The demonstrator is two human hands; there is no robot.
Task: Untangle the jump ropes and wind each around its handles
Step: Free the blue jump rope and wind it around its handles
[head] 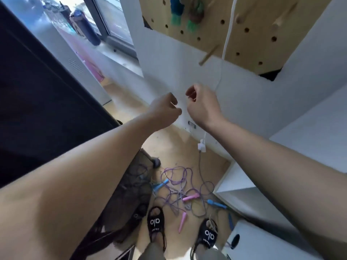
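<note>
The jump ropes (pixel 177 182) lie in a tangle of thin purple and grey-blue cord on the wooden floor, just ahead of my feet. Two pink handles (pixel 190 197) and light blue handles (pixel 160 184) lie among the loops; another blue handle (pixel 216 203) rests near the shelf. Both my hands are raised at chest height, far above the ropes. My left hand (pixel 165 109) has its fingers curled in and holds nothing. My right hand (pixel 201 105) is loosely curled beside it, also holding nothing.
A white cable with an adapter (pixel 201 146) hangs down the white wall behind my right hand. A wooden pegboard (pixel 247 29) is above, a white shelf unit (pixel 242 184) is to the right, and a dark panel (pixel 37 91) to the left. My feet wear black slippers (pixel 155 222).
</note>
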